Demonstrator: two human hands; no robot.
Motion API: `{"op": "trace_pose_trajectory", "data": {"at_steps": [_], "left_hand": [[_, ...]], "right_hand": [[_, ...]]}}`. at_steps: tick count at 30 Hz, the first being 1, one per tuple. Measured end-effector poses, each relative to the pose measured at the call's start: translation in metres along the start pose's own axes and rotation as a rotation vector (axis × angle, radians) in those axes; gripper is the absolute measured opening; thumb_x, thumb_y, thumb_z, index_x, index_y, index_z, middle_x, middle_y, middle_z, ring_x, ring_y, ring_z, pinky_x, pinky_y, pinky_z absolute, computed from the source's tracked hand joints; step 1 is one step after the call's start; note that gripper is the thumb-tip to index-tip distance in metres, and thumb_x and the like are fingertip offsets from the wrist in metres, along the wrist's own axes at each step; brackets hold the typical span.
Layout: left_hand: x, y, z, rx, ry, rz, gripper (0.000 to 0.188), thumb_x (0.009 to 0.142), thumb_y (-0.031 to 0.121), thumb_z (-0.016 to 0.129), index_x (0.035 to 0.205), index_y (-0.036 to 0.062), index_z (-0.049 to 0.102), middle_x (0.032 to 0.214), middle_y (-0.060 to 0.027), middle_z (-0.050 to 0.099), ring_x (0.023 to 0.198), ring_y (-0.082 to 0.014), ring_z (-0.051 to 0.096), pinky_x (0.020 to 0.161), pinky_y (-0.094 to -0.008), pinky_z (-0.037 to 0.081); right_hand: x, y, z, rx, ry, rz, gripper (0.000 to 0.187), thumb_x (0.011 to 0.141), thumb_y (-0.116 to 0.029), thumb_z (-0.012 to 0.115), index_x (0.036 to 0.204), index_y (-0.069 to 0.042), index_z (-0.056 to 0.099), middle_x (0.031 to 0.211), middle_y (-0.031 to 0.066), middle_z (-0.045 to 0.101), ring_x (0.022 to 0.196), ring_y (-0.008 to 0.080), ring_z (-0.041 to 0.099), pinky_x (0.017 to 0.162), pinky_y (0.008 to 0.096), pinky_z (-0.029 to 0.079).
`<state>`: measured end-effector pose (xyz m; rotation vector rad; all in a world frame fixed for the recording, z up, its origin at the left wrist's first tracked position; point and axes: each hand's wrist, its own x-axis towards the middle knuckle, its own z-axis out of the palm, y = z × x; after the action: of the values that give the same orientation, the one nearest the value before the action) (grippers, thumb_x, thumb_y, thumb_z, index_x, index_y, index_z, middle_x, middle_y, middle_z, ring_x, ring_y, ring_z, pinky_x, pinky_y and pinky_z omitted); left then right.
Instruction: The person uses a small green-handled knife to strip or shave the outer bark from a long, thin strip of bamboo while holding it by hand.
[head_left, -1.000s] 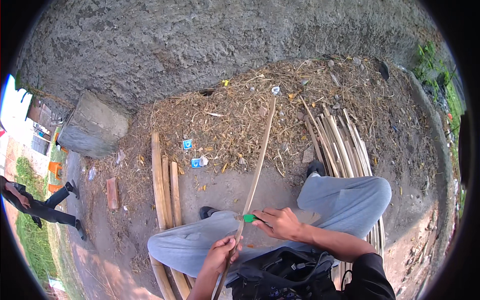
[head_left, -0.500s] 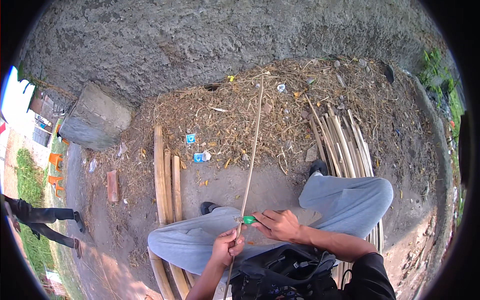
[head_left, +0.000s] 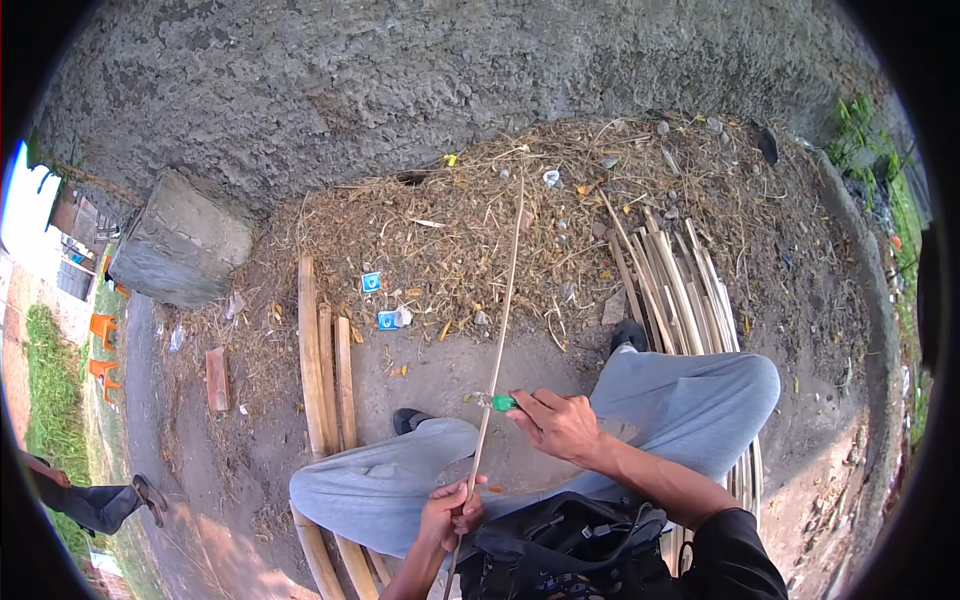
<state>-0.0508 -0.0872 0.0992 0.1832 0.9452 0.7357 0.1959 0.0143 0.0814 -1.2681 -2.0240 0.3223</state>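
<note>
A long, thin bamboo strip (head_left: pixel 508 285) runs from near my lap up across the ground toward the wall. My left hand (head_left: pixel 452 512) is closed around its lower part, between my knees. Farther up the strip, my right hand (head_left: pixel 556 428) grips a small green-handled knife (head_left: pixel 504 402). Its short, greyish blade lies across the strip, though its exact shape is too small to make out. My grey-trousered legs are bent out to either side of the strip.
Split bamboo pieces (head_left: pixel 313 350) lie by my left leg, and a pile of bamboo strips (head_left: pixel 690 290) by my right. A brick (head_left: pixel 217 379), a concrete block (head_left: pixel 185 240) and blue packets (head_left: pixel 388 319) lie around. A rough wall (head_left: pixel 450 80) stands ahead; another person's leg (head_left: pixel 110 507) shows at left.
My right hand and the knife have moved up the strip, away from my left hand, which is slightly lower. The person at left has changed stride.
</note>
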Motion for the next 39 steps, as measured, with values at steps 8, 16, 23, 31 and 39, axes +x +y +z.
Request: {"op": "trace_pose_trajectory", "data": {"at_steps": [8, 16, 23, 31, 39], "left_hand": [[-0.022, -0.004, -0.012, 0.067, 0.04, -0.04, 0.031, 0.102, 0.019, 0.049, 0.123, -0.0027, 0.057, 0.066, -0.003, 0.049, 0.044, -0.0051, 0.031, 0.037, -0.0205, 0.023], [-0.052, -0.017, -0.027, 0.046, 0.073, -0.062, 0.03, 0.104, 0.016, 0.045, 0.119, -0.0046, 0.059, 0.065, -0.0042, 0.046, 0.045, -0.0086, 0.033, 0.039, -0.0222, 0.022], [-0.079, -0.024, -0.041, 0.268, 0.196, -0.08, 0.038, 0.099, 0.038, 0.054, 0.077, 0.0077, 0.056, 0.052, -0.0007, 0.046, 0.037, -0.0098, 0.034, 0.037, -0.0251, 0.023], [-0.106, -0.031, -0.068, 0.342, 0.135, -0.123, 0.056, 0.092, 0.051, 0.058, 0.057, 0.0079, 0.054, 0.045, -0.0031, 0.041, 0.034, -0.0114, 0.033, 0.033, -0.0255, 0.02], [-0.137, -0.045, -0.093, 0.352, 0.301, -0.141, 0.029, 0.098, 0.023, 0.052, 0.077, 0.0051, 0.06, 0.055, -0.0031, 0.047, 0.041, -0.0106, 0.037, 0.038, -0.0241, 0.025]], "right_hand": [[0.002, 0.011, -0.001, -0.044, -0.006, 0.066, 0.028, 0.09, -0.032, 0.068, 0.108, -0.012, 0.065, 0.073, 0.0044, 0.058, 0.048, 0.026, 0.06, 0.039, 0.0391, 0.047], [0.016, 0.035, -0.004, -0.054, 0.031, 0.191, 0.027, 0.093, -0.033, 0.065, 0.11, -0.013, 0.066, 0.071, 0.0063, 0.06, 0.05, 0.0306, 0.06, 0.041, 0.0422, 0.047], [0.027, 0.06, -0.016, -0.068, 0.098, 0.308, 0.024, 0.094, -0.032, 0.063, 0.107, -0.013, 0.067, 0.071, 0.0087, 0.062, 0.056, 0.0336, 0.063, 0.048, 0.0464, 0.049], [0.03, 0.078, -0.018, -0.076, 0.133, 0.379, 0.026, 0.095, -0.033, 0.061, 0.109, -0.012, 0.068, 0.073, 0.0109, 0.065, 0.063, 0.036, 0.065, 0.054, 0.0487, 0.05], [0.034, 0.111, -0.027, -0.085, 0.168, 0.654, 0.028, 0.097, -0.034, 0.058, 0.109, -0.012, 0.07, 0.076, 0.0164, 0.065, 0.069, 0.0402, 0.065, 0.06, 0.0506, 0.05]]}}
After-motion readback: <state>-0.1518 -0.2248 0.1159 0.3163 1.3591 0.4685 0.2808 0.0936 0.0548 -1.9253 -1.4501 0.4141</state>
